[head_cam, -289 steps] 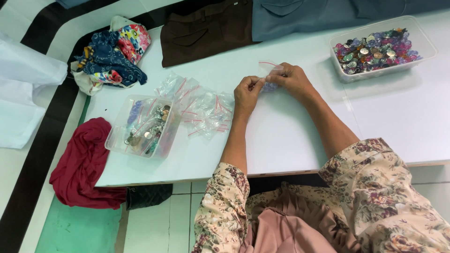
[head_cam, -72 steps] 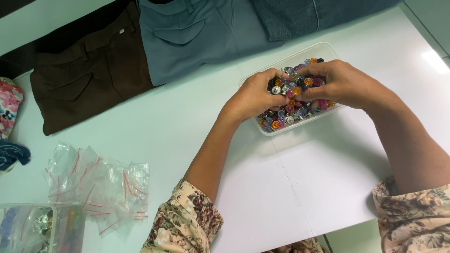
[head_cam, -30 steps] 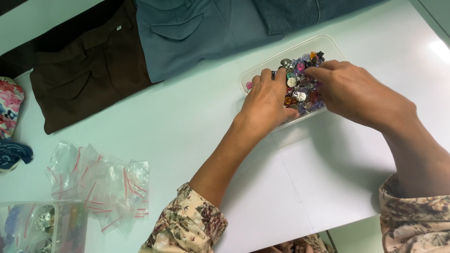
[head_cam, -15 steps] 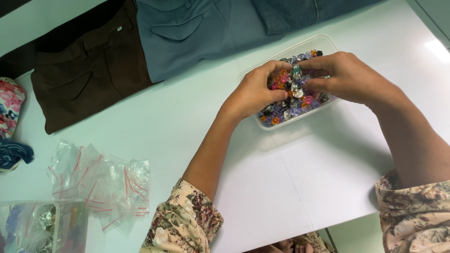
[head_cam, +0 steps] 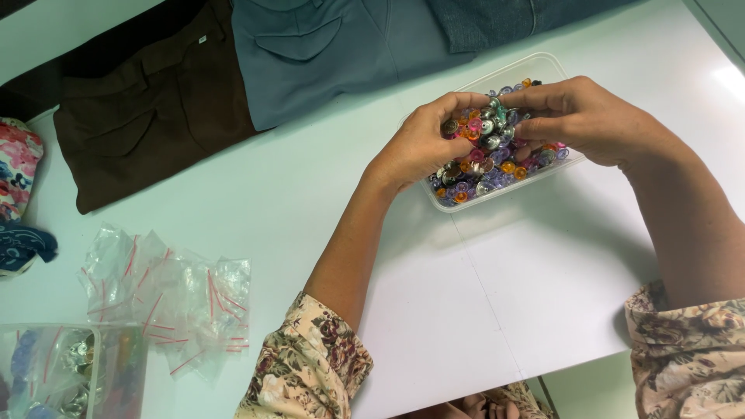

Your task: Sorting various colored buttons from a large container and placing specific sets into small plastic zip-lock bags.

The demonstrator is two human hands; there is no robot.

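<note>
Colourful buttons (head_cam: pixel 497 167) fill a clear plastic tray (head_cam: pixel 535 66) on the white surface (head_cam: pixel 466 310). Both hands meet above it: the left hand (head_cam: pixel 419 143) and right hand (head_cam: pixel 578 116) pinch a few buttons together. The tray remains nearly full; empty zip bags (head_cam: pixel 174 299) wait well apart.
</note>
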